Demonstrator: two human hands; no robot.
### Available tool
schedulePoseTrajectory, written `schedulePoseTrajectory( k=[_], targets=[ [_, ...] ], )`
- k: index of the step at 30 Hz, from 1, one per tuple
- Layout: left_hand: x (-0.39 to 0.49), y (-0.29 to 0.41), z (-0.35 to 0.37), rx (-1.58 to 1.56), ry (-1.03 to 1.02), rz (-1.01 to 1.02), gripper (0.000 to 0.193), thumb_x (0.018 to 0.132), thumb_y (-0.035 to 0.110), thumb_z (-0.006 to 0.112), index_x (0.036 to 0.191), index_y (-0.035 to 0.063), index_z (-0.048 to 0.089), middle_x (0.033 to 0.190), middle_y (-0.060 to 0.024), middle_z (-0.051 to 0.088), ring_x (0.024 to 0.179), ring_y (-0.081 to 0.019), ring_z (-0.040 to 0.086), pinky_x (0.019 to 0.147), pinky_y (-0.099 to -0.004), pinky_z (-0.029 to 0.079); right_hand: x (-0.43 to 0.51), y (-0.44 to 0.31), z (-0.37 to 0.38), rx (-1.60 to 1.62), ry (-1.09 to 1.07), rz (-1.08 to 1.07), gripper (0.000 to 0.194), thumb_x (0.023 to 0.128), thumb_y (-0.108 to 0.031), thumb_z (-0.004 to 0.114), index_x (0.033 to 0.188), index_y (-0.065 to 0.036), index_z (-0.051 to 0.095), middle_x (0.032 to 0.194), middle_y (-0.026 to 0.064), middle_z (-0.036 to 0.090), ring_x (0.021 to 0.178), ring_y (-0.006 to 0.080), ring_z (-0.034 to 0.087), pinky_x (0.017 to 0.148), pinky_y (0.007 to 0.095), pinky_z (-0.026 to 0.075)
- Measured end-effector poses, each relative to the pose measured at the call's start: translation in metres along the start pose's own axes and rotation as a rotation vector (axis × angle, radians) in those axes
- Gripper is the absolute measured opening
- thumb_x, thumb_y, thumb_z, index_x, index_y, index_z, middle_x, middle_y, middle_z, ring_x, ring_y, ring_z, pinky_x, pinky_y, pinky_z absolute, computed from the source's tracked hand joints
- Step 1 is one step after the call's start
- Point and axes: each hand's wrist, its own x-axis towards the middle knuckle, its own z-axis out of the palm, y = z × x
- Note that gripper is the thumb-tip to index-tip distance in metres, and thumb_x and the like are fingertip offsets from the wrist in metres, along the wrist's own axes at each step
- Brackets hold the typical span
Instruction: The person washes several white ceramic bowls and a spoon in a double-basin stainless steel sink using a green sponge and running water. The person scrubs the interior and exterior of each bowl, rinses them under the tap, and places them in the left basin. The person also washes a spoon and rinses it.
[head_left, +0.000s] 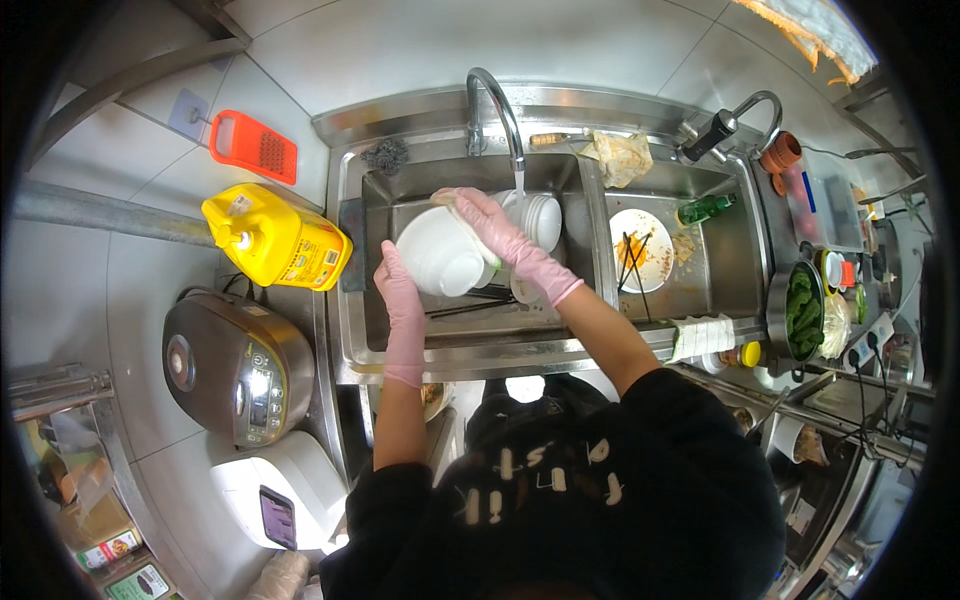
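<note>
A white bowl (431, 247) is tilted on its side over the left sink basin (487, 334), its foot facing me. My left hand (400, 289), in a pink glove, grips its left rim. My right hand (499, 229), gloved in pink too, presses a pale cloth (445, 197) against the bowl's far right side. The hand hides most of the cloth. Water runs from the curved faucet (499, 101) just beyond my right hand, onto a group of white bowls (546, 223) lying in the basin. Dark chopsticks (469, 308) rest on the basin floor beneath the held bowl.
In the right basin lie a soiled white plate (654, 255) with dark chopsticks across it and a green bottle (706, 210). A steel scrubber (385, 155) sits on the back ledge. Left stand a yellow jug (277, 240) and a rice cooker (236, 367); right, a pan of green vegetables (802, 311).
</note>
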Motion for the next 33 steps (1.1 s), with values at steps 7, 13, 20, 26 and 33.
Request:
schedulePoseTrajectory(
  k=[7,13,20,26,33],
  targets=[
    [0.005,0.016,0.015,0.741,-0.112,0.474,0.048,0.094,0.039,0.053,0.077,-0.004,0.064,0.056,-0.0089,0.058,0.058,-0.0152,0.057,0.06,-0.0347,0.047,0.015,-0.058,0.009,-0.789,-0.476,0.103,0.053,0.074,-0.046,0.072,0.109,-0.006,0.064,0.096,0.0121,0.067,0.092,0.0228,0.063,0.083,0.032,0.047],
    [0.024,0.024,0.002,-0.022,-0.071,-0.028,0.039,0.092,0.035,0.058,0.078,0.0005,0.066,0.066,-0.0052,0.063,0.057,-0.018,0.06,0.059,-0.032,0.048,0.008,-0.017,-0.029,0.057,-0.383,0.371,0.043,0.076,-0.025,0.076,0.109,-0.001,0.063,0.096,0.0079,0.067,0.09,0.0162,0.063,0.079,0.0277,0.05],
    [0.013,-0.031,0.024,-0.786,-0.006,-0.394,0.039,0.095,0.033,0.045,0.123,0.0064,0.053,0.12,-0.0094,0.059,0.109,-0.0296,0.058,0.095,-0.047,0.047,-0.032,0.023,-0.013,0.917,-0.089,0.392,0.04,0.082,-0.009,0.069,0.119,-0.004,0.056,0.106,0.0062,0.064,0.093,0.0169,0.063,0.085,0.0321,0.052],
    [0.002,-0.043,0.038,-0.55,0.145,-0.424,0.05,0.096,0.042,0.044,0.134,0.0082,0.04,0.137,-0.0089,0.044,0.123,-0.0284,0.047,0.099,-0.0466,0.043,-0.034,0.018,-0.003,0.454,0.075,0.198,0.042,0.077,-0.003,0.07,0.117,-0.003,0.058,0.103,0.0056,0.065,0.097,0.0169,0.062,0.088,0.0317,0.049],
    [-0.016,-0.028,0.058,0.073,-0.063,-0.083,0.078,0.087,0.03,0.062,0.147,0.009,0.017,0.142,-0.0109,0.035,0.125,-0.0261,0.041,0.102,-0.0367,0.036,-0.047,0.027,0.013,-0.648,-0.057,-0.051,0.045,0.075,-0.019,0.067,0.119,-0.016,0.056,0.107,0.0114,0.063,0.1,0.0276,0.061,0.089,0.0383,0.048]
  ],
)
